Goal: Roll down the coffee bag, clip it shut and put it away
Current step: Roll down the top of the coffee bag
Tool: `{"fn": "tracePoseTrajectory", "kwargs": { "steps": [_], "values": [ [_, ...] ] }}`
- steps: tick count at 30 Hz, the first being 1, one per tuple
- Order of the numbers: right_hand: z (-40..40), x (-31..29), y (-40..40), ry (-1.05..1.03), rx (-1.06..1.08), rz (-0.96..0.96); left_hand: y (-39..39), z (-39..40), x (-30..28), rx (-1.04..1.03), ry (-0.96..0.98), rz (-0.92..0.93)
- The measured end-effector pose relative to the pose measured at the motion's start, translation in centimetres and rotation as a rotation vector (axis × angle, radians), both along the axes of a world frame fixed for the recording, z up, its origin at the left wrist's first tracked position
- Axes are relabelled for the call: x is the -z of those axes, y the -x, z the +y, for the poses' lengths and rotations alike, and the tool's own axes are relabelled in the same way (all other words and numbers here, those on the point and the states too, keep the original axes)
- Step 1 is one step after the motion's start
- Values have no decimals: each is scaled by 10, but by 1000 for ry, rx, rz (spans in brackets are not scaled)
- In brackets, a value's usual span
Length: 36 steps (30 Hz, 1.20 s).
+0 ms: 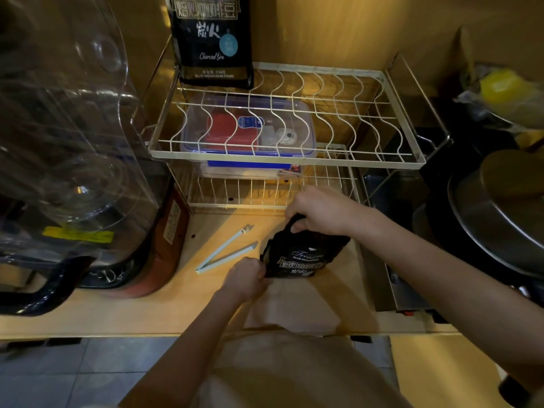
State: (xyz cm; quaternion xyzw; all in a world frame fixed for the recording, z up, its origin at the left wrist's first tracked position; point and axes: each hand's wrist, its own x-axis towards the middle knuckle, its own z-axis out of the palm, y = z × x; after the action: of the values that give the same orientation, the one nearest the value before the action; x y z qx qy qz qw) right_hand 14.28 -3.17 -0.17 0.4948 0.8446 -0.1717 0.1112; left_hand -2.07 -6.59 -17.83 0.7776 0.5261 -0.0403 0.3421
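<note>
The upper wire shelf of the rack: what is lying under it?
Under the upper wire shelf sits a clear plastic box with a blue-edged lid, holding something red and small white items. It rests on flat things whose edges alone show; the rest is covered.

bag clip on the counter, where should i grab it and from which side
Grip the bag clip near its hinged corner at the lower left, coming from above. It lies flat and open in a V, arms spreading up-right toward the coffee bag, with bare counter around that end.

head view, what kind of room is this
Most likely a home kitchen counter: a two-tier wire dish rack, a steel pot lid at the right, and coffee bags, one held by both hands.
</note>
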Motion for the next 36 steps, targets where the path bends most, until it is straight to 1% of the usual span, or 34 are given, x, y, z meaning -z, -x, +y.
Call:
{"fn": "tracePoseTrajectory", "kwargs": {
  "steps": [2,3,5,7,8,10,12,13,15,17,19,21,24,25,26,27,28,30,33,36],
  "values": [
    [1,5,-5,14,18,27,7,4,-8,-90,8,-38],
    [1,7,-7,25,33,64,11,6,-14,-164,-13,-94],
    [0,11,-8,67,78,159,11,10,-31,-264,-57,-287],
    [0,12,-9,103,112,225,3,15,-53,-234,-38,-503],
    [-1,12,-11,114,120,244,-2,17,-59,-209,-10,-577],
    [0,13,-18,123,139,229,-14,20,-67,-191,26,-671],
    [0,15,-29,101,174,163,-20,20,-65,-259,38,-729],
    [0,17,-35,82,193,149,-21,20,-62,-313,44,-745],
    [-2,19,-42,56,217,196,-20,22,-57,-402,85,-773],
    [-4,21,-46,23,230,284,-19,26,-58,-438,133,-804],
    [-7,24,-48,4,266,390,-16,30,-61,-429,153,-816],
    [-11,30,-54,84,375,537,-10,33,-61,-406,183,-820],
    [-20,44,-66,305,563,813,3,33,-59,-431,250,-864],
    [-25,51,-69,377,615,869,5,33,-60,-453,273,-890],
    [-30,59,-69,433,642,884,6,32,-62,-465,288,-905],
    [-36,67,-66,458,663,859,5,31,-63,-461,292,-902],
    [-41,77,-60,462,691,846,2,30,-65,-443,281,-880],
    [-49,95,-49,448,773,942,-7,26,-67,-420,221,-839],
    [-51,110,-39,349,884,1149,-17,22,-63,-505,112,-845],
    [-50,114,-36,268,967,1209,-18,19,-62,-570,114,-887]
  ]
}}
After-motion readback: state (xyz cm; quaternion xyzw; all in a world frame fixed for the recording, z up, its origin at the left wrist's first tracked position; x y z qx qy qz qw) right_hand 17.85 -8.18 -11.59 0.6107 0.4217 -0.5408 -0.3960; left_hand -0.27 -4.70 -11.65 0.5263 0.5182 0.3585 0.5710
